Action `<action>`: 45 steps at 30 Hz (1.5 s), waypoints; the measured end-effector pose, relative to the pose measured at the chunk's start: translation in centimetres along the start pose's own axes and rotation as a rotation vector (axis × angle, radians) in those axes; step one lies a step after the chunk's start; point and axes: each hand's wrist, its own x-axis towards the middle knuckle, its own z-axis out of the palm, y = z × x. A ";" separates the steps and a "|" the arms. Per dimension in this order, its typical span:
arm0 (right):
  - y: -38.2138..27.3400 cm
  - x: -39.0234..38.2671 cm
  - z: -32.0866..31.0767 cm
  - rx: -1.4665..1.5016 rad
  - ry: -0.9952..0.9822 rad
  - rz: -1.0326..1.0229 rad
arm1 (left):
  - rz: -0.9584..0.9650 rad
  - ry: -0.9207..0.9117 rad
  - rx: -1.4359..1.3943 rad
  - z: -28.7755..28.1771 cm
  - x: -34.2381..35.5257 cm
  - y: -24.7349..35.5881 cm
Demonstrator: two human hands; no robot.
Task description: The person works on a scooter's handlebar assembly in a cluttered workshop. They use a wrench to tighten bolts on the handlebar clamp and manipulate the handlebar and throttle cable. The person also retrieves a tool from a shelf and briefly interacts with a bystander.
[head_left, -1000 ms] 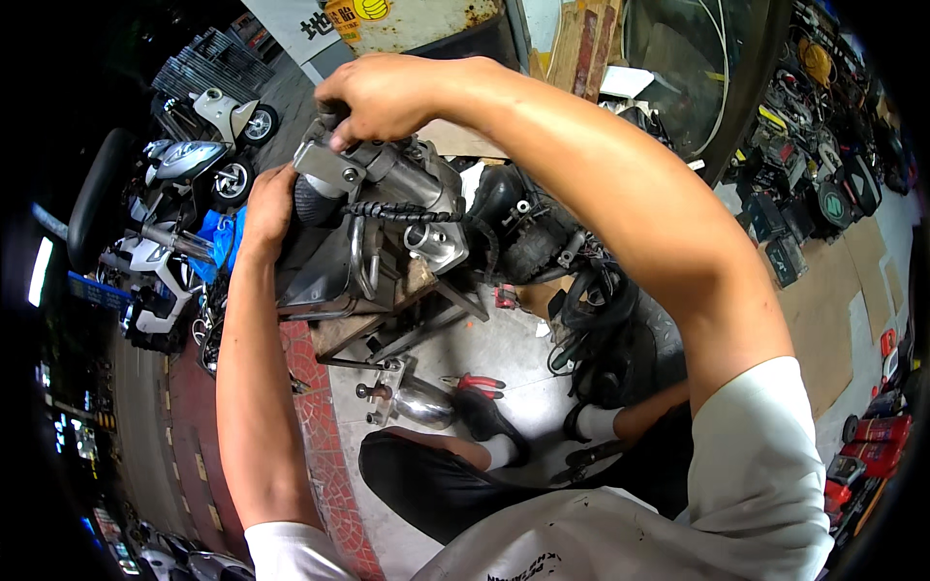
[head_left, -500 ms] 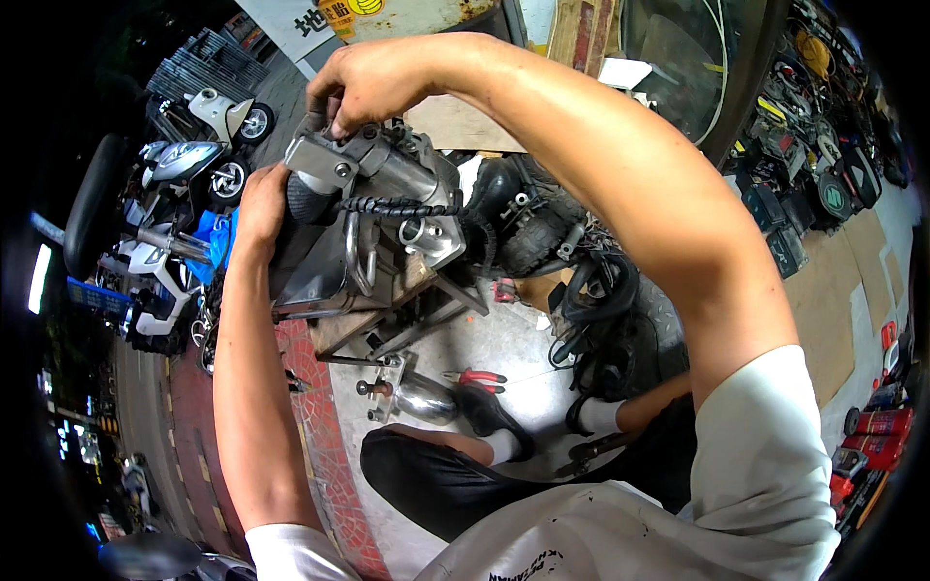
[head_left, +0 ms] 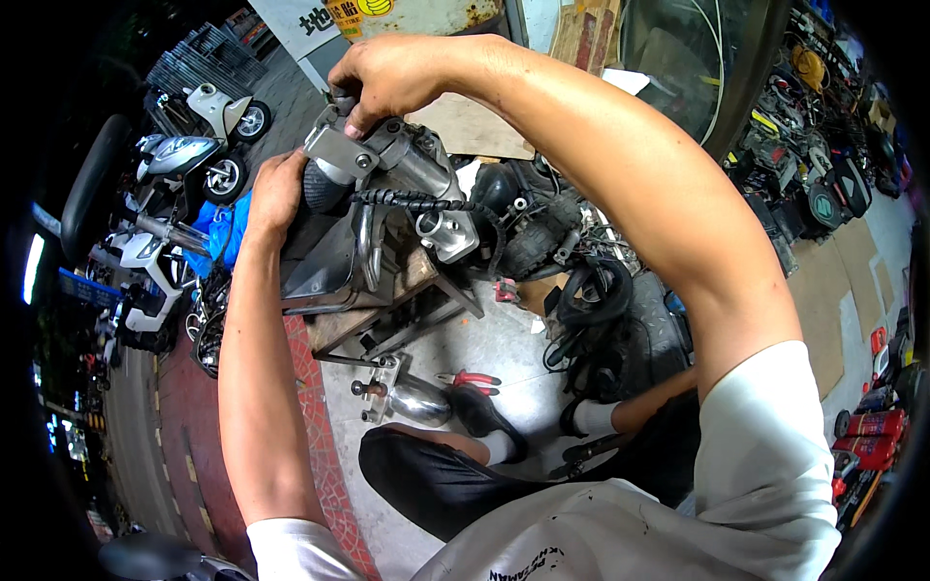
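Observation:
A silver metal bracket [head_left: 341, 153] sits at the end of a scooter-like metal assembly [head_left: 423, 167], above a black ribbed rubber part [head_left: 322, 189]. My left hand [head_left: 276, 198] grips the left side of this end, its fingertips hidden behind the ribbed part. Reaching over from the right, my right hand [head_left: 389, 79] has its thumb and fingers closed at the bracket's top edge. Whatever they pinch there is too covered to make out. A cable in black spiral wrap [head_left: 412, 198] runs from the ribbed part toward a silver tube clamp [head_left: 448, 232].
Under the assembly stands a worn wooden stool [head_left: 373, 315]. On the floor lie red-handled pliers [head_left: 470, 380] and a polished metal cylinder with a bracket [head_left: 418, 400]. Black tyres and cables [head_left: 591, 290] pile up to the right. Parked scooters [head_left: 184, 155] stand at far left.
The bracket end of the assembly has shifted slightly right, and both hands have moved with it. My left hand has also risen a little along its side.

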 end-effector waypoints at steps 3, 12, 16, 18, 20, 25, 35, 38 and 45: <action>0.8 0.2 -0.1 0.141 -0.051 -0.022 | 0.003 -0.024 -0.041 0.0 0.2 -0.3; 0.0 0.5 -0.2 -0.106 -0.023 -0.046 | 0.055 -0.024 0.016 0.1 -0.6 0.9; 0.0 0.1 -0.4 0.235 -0.125 0.097 | 0.034 -0.015 0.061 0.1 -0.8 1.3; -0.1 0.4 -0.3 0.130 -0.121 0.074 | 0.012 -0.024 0.089 -0.1 0.2 -0.1; -0.2 0.3 0.0 -0.103 -0.004 -0.030 | 0.004 -0.019 0.089 0.0 0.2 -0.2; 0.3 -0.1 -0.1 0.300 -0.061 0.020 | 0.016 -0.025 0.097 0.0 0.5 -0.2; 1.0 -0.5 0.4 0.218 -0.003 -0.043 | 0.047 -0.028 0.108 0.1 0.8 -0.7; 0.9 -0.4 0.3 0.189 -0.041 -0.042 | 0.071 0.001 0.148 0.2 0.7 -0.6; 1.1 -0.6 0.5 0.318 -0.042 0.031 | 0.023 -0.032 0.121 0.1 0.6 -0.3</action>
